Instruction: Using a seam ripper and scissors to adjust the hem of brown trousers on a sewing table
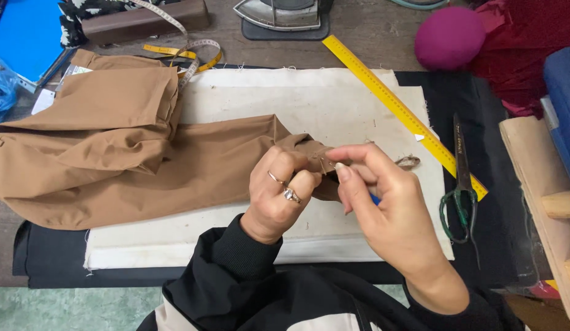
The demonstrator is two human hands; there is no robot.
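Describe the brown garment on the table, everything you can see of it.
The brown garment is a plain tan woven cloth, looking like trousers. It lies across a white cloth pad on the table, bunched and folded at the left, one leg stretched rightward. The left hand pinches the end of that leg, while the right hand meets it at the hem, a bit of blue showing under its fingers. A tape measure touches its upper edge.

A tan woven-cloth garment [113,141] lies folded and rumpled across the left and middle of the surface, its bulk heaped at the left. One narrow end runs rightward and is lifted and bunched at the centre. A small frayed scrap of the same brown cloth [408,162] pokes out just right of that bunched end.
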